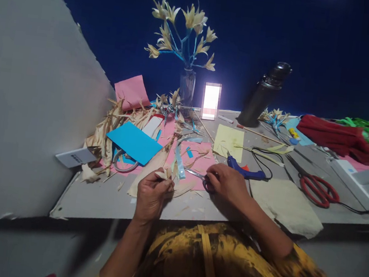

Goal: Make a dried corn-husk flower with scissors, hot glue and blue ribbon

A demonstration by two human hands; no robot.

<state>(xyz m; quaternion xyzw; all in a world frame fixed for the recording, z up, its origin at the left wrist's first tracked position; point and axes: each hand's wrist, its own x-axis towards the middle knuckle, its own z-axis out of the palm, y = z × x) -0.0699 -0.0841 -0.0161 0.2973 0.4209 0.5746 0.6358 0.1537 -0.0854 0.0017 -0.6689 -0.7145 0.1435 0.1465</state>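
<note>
Near the table's front edge, my left hand (154,195) is closed on a small pale piece of dried husk (163,175). My right hand (225,185) grips small scissors (209,185) by their dark handles, and the blades point left toward my left hand. Under and beyond the hands lie pink paper (199,151), a strip of clear tape (179,160) and a broad husk sheet (150,174). A blue glue gun (247,170) rests just past my right hand, its nozzle by a yellow paper (229,139).
Husk flowers stand in a glass vase (186,87) at the back, left of a tall dark flask (264,94). Large red-handled scissors (320,189) lie at the right beside a cloth (285,205). Blue paper (134,142) and a tape roll (125,163) are on the left.
</note>
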